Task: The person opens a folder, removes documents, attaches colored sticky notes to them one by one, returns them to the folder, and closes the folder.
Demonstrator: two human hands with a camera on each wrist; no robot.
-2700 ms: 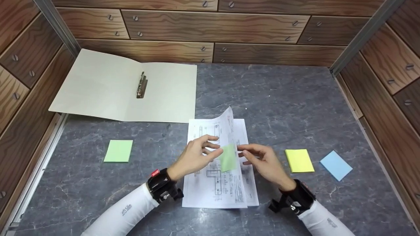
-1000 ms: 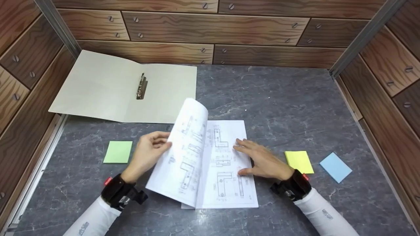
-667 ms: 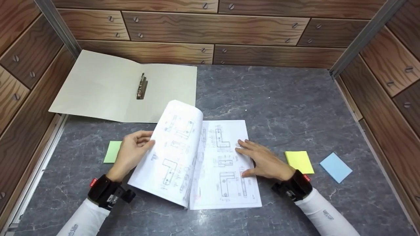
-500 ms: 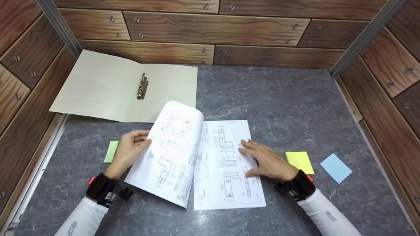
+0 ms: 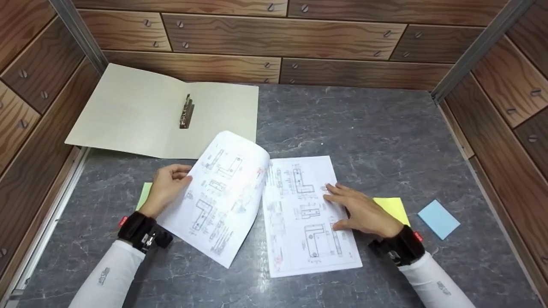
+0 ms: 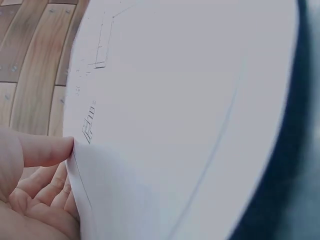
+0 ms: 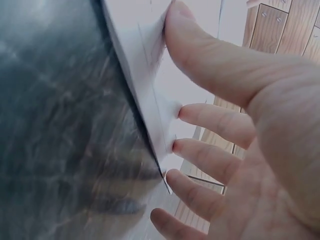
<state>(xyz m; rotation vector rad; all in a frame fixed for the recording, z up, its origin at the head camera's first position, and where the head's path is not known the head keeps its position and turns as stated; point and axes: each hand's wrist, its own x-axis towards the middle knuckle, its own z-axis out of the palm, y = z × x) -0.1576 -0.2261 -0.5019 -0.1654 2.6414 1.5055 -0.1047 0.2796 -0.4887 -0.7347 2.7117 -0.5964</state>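
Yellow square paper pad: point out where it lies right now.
In the head view, the yellow square paper pad lies on the right side of the dark marbled tabletop, partly hidden by the right hand, left of the light-blue rectangular paper pad.

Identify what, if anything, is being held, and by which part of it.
The left grip pinches the raised paper by its left edge. The right grip holds nothing; it touches the flat paper.
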